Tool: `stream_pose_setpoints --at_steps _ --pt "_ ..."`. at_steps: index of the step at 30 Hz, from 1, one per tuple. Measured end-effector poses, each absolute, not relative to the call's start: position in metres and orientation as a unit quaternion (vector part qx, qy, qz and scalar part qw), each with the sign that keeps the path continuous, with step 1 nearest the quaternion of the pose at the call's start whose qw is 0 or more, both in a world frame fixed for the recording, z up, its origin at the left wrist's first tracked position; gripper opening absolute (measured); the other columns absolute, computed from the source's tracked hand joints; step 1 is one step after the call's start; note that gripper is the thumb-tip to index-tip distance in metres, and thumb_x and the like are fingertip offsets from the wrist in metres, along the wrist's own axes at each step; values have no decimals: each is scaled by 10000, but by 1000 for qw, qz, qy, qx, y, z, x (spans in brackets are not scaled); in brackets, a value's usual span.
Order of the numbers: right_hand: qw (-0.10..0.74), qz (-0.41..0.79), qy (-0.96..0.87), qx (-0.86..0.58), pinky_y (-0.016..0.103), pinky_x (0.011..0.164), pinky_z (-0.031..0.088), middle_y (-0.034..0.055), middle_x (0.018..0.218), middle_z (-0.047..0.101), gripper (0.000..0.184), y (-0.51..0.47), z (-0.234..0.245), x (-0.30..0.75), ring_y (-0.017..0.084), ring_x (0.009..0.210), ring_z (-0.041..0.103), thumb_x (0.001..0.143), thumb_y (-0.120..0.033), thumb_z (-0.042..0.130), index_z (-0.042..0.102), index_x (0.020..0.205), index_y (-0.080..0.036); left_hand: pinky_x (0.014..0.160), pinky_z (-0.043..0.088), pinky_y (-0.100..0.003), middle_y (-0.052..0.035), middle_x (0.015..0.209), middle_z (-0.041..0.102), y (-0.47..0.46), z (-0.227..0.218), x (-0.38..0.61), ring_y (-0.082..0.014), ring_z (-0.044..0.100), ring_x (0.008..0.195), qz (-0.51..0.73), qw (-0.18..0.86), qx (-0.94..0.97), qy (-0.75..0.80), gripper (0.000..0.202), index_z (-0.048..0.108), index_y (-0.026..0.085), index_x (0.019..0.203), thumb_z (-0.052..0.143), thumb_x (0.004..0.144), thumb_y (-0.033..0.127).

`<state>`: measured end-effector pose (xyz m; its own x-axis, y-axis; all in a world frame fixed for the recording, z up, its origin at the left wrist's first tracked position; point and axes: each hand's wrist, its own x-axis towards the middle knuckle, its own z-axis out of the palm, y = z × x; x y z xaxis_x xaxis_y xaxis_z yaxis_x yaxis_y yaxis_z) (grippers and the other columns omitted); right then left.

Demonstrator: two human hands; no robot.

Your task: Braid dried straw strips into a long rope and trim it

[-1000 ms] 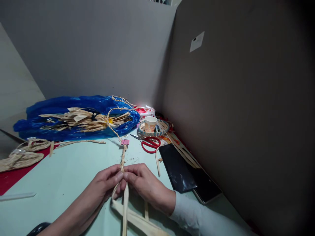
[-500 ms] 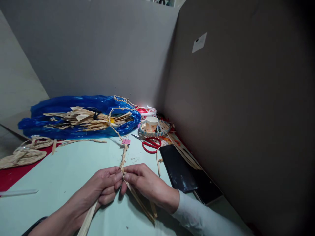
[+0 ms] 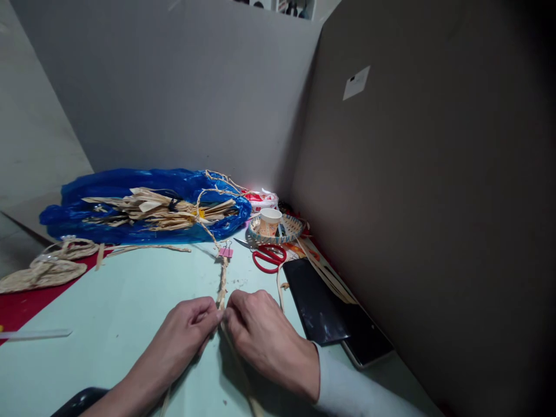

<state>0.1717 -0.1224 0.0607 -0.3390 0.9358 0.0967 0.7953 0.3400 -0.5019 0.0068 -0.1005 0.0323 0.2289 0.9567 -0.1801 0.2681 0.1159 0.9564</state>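
Note:
A braided straw cord [image 3: 223, 278] runs down the table toward me, with a pink binder clip [image 3: 226, 252] on it at its far end. My left hand [image 3: 191, 327] pinches the near end of the braid from the left. Close against it, my right hand [image 3: 264, 336] is closed on the same spot, its fingers curled under and partly hidden. A loose straw strand [image 3: 243, 376] trails from beneath my right hand toward the near edge, blurred. Another thin strand [image 3: 165, 399] shows below my left wrist.
Behind lies a blue plastic bag [image 3: 104, 179] with a bundle of dry straw [image 3: 174, 211]. Red-handled scissors [image 3: 269, 258], a woven basket [image 3: 295, 227] with a paper cup [image 3: 270, 220], and dark flat devices [image 3: 315, 307] are at right. Woven straw sandals [image 3: 47, 275] lie left.
My right hand has turned knuckles-up and its fingers have curled in. My left fingers have closed into a tighter pinch. The loose strands below have shifted, and the view has moved slightly.

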Motion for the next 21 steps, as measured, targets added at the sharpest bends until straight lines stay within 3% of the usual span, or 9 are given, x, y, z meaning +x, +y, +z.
stream_pose_setpoints --at_steps 4,7,11,14,16,18,20,21 --pt "213 202 -786 -544 276 523 233 49 701 645 258 -132 60 163 146 578 512 970 -259 381 582 822 -193 437 175 -220 93 356 394 -103 32 9 -81 287 392 340 539 562 527 394 456 223 500 686 706 467" --pt "187 164 -809 -533 292 518 238 56 711 666 193 -137 52 160 169 593 576 939 -184 394 576 876 -194 377 122 -221 107 327 383 -106 34 10 -57 201 317 337 580 532 517 388 477 234 533 660 661 551" --pt "135 2 -890 -435 326 465 183 46 656 657 203 -130 18 162 184 474 574 759 -77 518 578 936 -157 333 92 -228 96 325 428 -108 32 12 -43 175 268 343 620 495 502 393 495 239 590 646 608 601" --pt "181 -106 -908 -364 328 426 171 60 736 689 367 -125 -2 162 167 484 609 791 2 457 570 1120 -114 361 126 -226 102 364 417 -107 30 13 -46 231 312 375 618 480 497 356 519 222 616 643 625 555" --pt "205 -82 -913 -343 313 421 202 45 699 683 273 -124 2 164 162 478 605 856 -62 465 605 1072 -154 373 138 -228 105 381 410 -108 32 12 -48 250 335 388 613 479 494 301 525 214 612 647 635 488" --pt "228 -12 -893 -389 294 470 284 44 655 667 170 -122 18 169 177 521 615 935 -218 474 638 889 -209 372 144 -226 108 391 410 -110 35 10 -50 251 342 392 609 485 491 242 529 212 617 638 653 424" --pt "269 75 -850 -447 290 579 380 78 725 679 312 -118 38 175 203 651 642 972 -366 446 629 765 -221 368 154 -223 111 398 408 -111 39 9 -54 252 340 394 602 495 487 210 533 213 627 619 681 396" --pt "292 124 -824 -470 299 635 416 94 795 691 321 -115 46 177 222 727 649 964 -431 452 644 814 -222 366 159 -222 111 401 409 -111 40 8 -56 252 338 395 597 502 485 202 530 216 631 607 697 390"
